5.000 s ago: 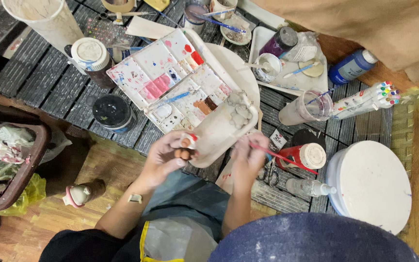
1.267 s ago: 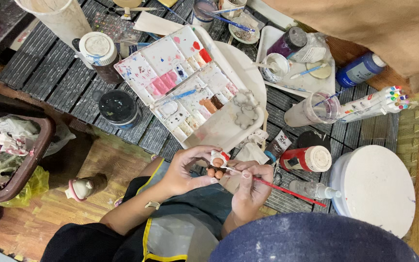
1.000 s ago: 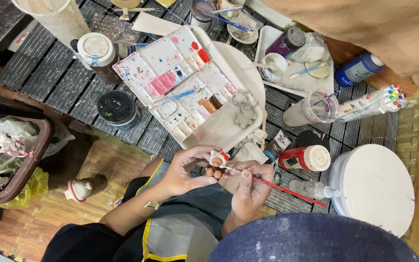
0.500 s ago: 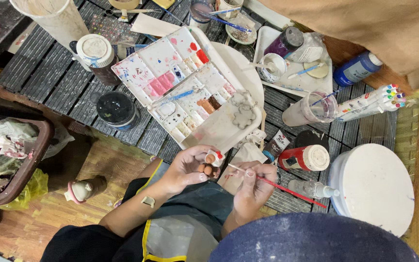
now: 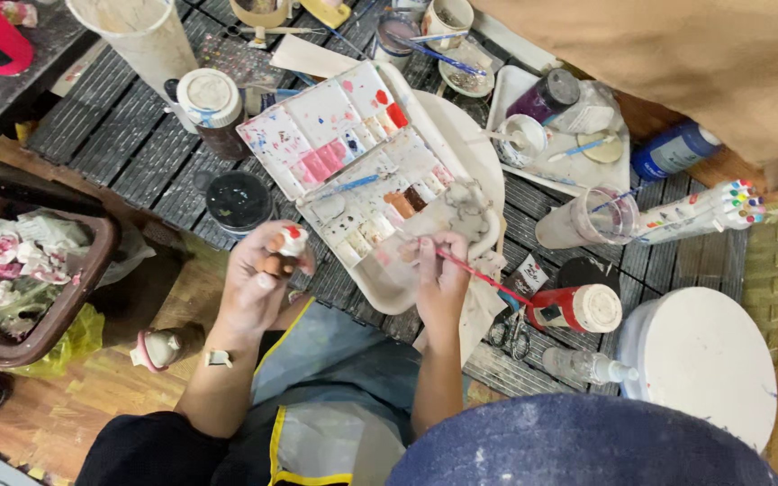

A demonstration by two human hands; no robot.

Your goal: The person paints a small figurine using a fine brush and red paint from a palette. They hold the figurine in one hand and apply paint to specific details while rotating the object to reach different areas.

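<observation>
Figurine [image 5: 283,252], small, white and brown with a red spot on top, pinched in fingers of left hand [image 5: 258,274], just off near edge of slatted table [image 5: 110,144]. Paintbrush [image 5: 474,274], red-handled, gripped by closed right hand [image 5: 438,274], tip down on white paint palette [image 5: 362,153]. Black-lidded jar [image 5: 238,200] close beside left hand. Red bottle with white cap [image 5: 578,308] lying right of brush. Scissors [image 5: 511,333] beneath.

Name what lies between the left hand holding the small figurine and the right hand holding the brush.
In the head view, the near edge of the paint palette lies between the left hand and right hand.
</observation>
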